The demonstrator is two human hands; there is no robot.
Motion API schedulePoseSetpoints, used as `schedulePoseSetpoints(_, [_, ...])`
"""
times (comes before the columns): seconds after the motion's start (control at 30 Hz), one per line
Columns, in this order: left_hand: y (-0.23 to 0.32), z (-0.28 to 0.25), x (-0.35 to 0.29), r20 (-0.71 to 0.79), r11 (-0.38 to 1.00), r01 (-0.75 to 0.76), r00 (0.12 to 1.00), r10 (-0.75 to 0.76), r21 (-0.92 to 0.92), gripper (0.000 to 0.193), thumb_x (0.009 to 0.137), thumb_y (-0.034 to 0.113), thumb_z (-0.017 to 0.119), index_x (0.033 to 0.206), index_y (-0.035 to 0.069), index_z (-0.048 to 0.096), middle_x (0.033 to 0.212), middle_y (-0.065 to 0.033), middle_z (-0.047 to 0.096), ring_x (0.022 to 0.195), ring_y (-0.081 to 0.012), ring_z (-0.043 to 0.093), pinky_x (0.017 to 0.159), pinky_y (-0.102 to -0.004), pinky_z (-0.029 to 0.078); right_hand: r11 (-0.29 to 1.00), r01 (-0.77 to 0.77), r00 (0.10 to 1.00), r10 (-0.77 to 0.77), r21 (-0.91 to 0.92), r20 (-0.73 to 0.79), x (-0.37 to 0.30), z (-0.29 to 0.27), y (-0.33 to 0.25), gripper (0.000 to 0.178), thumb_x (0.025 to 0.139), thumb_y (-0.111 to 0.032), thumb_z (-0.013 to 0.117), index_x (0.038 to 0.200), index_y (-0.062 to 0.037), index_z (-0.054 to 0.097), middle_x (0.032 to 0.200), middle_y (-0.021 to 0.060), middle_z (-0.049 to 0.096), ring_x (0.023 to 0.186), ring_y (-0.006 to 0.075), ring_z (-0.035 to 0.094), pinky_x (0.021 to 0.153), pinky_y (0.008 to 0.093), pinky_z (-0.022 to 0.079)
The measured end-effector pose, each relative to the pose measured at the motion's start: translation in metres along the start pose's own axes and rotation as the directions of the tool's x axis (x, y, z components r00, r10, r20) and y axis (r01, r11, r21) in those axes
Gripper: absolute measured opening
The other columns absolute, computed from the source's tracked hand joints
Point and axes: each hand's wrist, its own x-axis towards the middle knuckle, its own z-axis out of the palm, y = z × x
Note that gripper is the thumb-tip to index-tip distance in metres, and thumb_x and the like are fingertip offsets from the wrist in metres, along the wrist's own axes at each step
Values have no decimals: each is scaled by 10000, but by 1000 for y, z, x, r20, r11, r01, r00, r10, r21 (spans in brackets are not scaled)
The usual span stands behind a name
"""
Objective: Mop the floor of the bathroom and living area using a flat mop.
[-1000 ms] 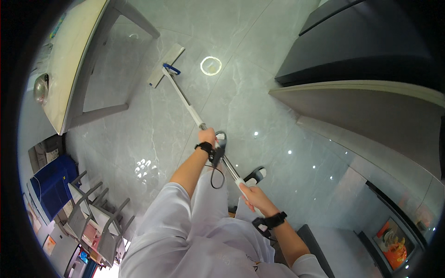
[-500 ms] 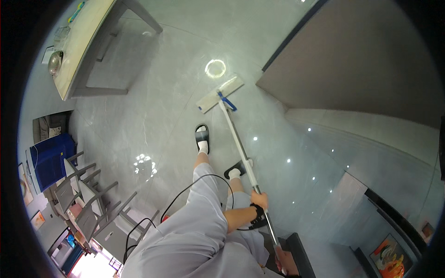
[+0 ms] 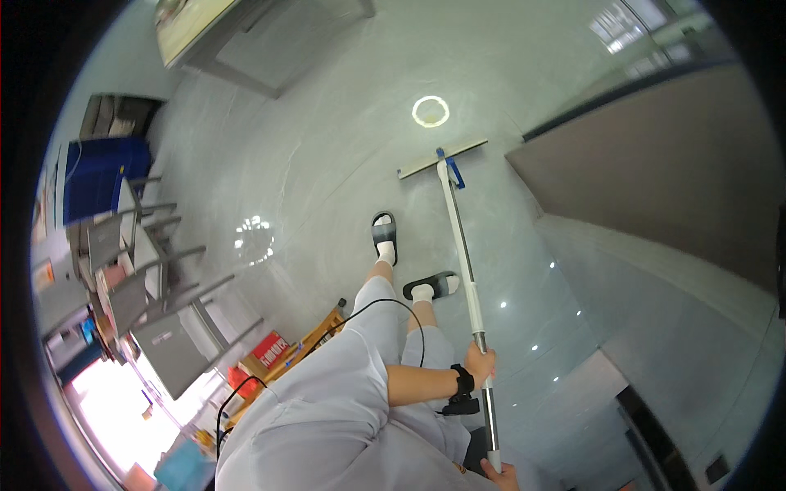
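A long flat mop (image 3: 461,237) slants across the view, with a white and silver pole and a blue clip at its joint. My left hand (image 3: 481,364) is closed around the pole partway up; a black band with a dark device sits on that wrist. Lower down, my right hand (image 3: 500,475) grips the pole's upper end, partly cut off by the frame edge. Out ahead of my feet is the wide mop head (image 3: 422,168), seen nearly edge-on. Whether it touches the floor I cannot tell.
Glossy grey tiles (image 3: 327,155) reflect ceiling lights. A brown panel-sided piece (image 3: 647,155) stands at right, a table (image 3: 196,29) at upper left. Grey chairs (image 3: 172,348) and a blue box-like thing (image 3: 106,180) line the left. A black cable (image 3: 368,304) loops over my leg.
The mop head has turned from showing its broad face to nearly edge-on and sits further right in view. The view has shifted, and a wooden piece with red items shows beside my leg.
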Motion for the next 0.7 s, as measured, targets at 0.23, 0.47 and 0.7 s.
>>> schedulePoseSetpoints(0.23, [128,-91,66,-178,957,-237,962,207,-166,110,814,90,493,868,23,424,566,-79,484,380,-192,501,324,-332,402,996,34,983,-49,85,175,69,39,-88,458,848,-367,588,529,-76,436,430,17,423,308,108,374,314,263,299])
schedulePoseSetpoints(0.47, [268,-258,141,-373,925,-347,888,270,-156,144,760,112,520,777,-25,483,549,-114,507,397,-210,513,344,-374,398,989,150,942,-143,-1,304,92,148,-285,324,864,-296,569,673,-66,442,464,-6,410,318,94,367,313,247,297])
schedulePoseSetpoints(0.7, [355,-393,194,-361,912,-258,923,135,-319,133,724,59,462,748,-71,467,585,-149,500,452,-239,519,375,-378,406,973,228,893,-200,-21,404,108,248,-405,329,862,-306,568,665,-77,436,471,-17,394,344,78,360,330,246,298])
